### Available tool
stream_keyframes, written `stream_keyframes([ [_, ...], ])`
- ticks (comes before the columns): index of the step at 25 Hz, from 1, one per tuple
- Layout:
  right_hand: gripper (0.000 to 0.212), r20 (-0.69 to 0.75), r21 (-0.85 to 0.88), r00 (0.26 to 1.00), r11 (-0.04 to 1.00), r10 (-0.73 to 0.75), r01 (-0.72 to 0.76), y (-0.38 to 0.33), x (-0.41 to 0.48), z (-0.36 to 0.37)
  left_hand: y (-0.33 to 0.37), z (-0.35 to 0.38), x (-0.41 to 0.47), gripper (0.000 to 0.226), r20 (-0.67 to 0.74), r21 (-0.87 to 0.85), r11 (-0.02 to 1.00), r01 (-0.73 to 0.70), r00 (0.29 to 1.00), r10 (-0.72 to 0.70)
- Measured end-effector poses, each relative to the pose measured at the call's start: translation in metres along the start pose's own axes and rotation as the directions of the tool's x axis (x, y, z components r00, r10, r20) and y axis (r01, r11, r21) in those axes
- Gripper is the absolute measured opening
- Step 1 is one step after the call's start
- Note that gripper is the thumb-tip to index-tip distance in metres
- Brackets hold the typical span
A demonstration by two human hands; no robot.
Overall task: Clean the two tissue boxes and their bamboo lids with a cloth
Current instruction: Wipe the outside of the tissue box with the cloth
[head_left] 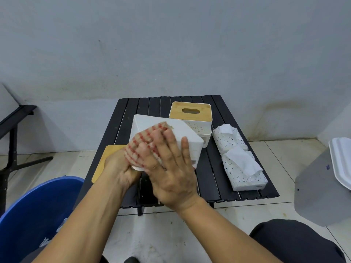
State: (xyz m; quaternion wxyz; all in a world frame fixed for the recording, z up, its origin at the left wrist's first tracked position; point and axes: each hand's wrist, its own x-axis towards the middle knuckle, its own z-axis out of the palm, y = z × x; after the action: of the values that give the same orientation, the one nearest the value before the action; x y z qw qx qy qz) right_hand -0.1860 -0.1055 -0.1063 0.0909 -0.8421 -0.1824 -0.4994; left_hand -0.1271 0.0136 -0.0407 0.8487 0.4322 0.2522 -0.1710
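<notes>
I hold a white tissue box (167,130), lidless and tilted, above the black slatted table (214,179). My left hand (119,171) grips its near left corner from below. With fairly straight fingers, my right hand (171,173) presses a beige cloth with red stripes (140,141) flat on the box's upper face. A loose bamboo lid (104,164) lies on the table's left edge, partly hidden by my left hand. The second white tissue box (201,132) stands at the back of the table with its bamboo lid (190,115) on.
Two spotted white tissue packs (229,139) (245,173) lie along the table's right side. A blue bin (34,209) stands at the lower left. On the right is a grey surface (319,190) with a white foam tray (341,160). A black frame (11,133) stands far left.
</notes>
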Motion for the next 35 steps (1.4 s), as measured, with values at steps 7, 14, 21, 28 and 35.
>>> stream_keyframes([
  [7, 0.051, -0.110, 0.446, 0.810, 0.757, 0.577, -0.478, 0.035, 0.012, -0.002, 0.004, -0.006, 0.009, 0.047, 0.003, 0.025, 0.999, -0.026, 1.000, 0.026],
  [14, 0.032, 0.604, 0.686, 0.335, -0.258, 0.723, -0.681, 0.064, 0.032, -0.028, 0.013, -0.009, 0.002, 0.035, 0.097, 0.108, 0.972, -0.211, 0.975, 0.201],
  [21, 0.036, 0.741, 0.608, 0.271, -0.442, 0.614, -0.660, 0.092, 0.043, -0.045, 0.016, -0.008, 0.000, 0.041, 0.224, 0.548, 0.593, -0.591, 0.786, 0.577],
  [28, 0.034, 0.723, 0.423, 0.371, 0.050, 0.582, -0.905, 0.096, 0.039, -0.045, 0.002, -0.012, -0.011, 0.061, 0.589, 0.615, 0.002, -0.789, 0.460, 0.664],
  [35, 0.031, 0.752, 0.465, 0.478, 0.148, 0.454, -0.873, 0.080, 0.042, -0.054, -0.031, -0.001, -0.016, 0.066, 0.654, 0.650, -0.176, -0.740, 0.426, 0.625],
])
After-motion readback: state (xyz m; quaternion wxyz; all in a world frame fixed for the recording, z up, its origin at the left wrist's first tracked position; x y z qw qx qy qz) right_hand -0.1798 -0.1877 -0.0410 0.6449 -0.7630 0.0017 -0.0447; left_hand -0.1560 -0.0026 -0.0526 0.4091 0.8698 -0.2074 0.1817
